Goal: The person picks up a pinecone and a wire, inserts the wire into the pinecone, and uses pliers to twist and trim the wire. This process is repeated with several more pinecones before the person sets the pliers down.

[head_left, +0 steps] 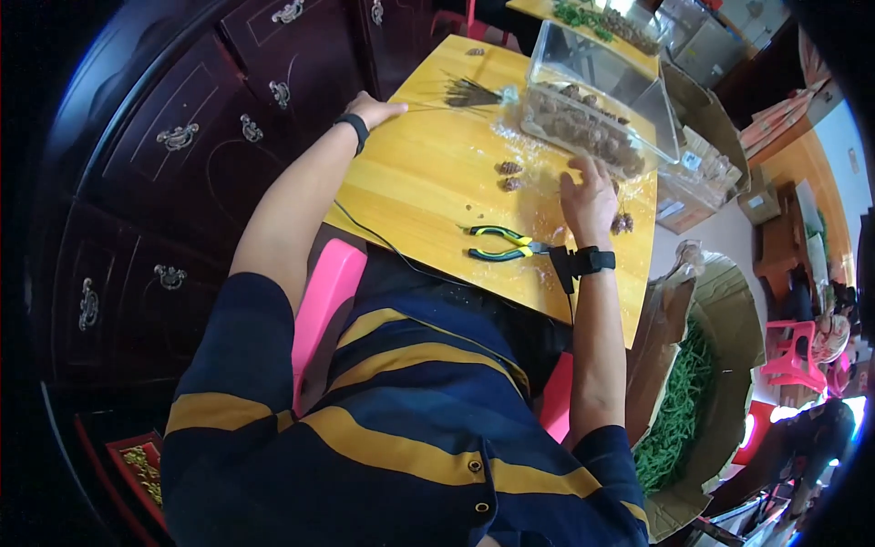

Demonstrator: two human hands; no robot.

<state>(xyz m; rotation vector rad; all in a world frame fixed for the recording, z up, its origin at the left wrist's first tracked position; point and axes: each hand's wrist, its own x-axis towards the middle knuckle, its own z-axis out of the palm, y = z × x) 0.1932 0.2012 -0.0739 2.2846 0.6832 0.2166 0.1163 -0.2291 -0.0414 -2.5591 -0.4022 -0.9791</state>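
At the far left of the yellow table, my left hand has its thumb toward a thin dark wire and appears closed on it. A fanned bundle of such wires lies just beyond. My right hand is in front of a clear plastic bin of pine cones, its fingers bent and apart, with nothing visible in them. Two loose pine cones lie left of it, others by its wrist. Yellow-and-black pliers rest near the front edge, their jaws toward my right wristband.
A cardboard box of green shredded filler stands right of the table. Dark drawer cabinets line the left. A cable crosses the front edge. More cartons and a pink stool are at right.
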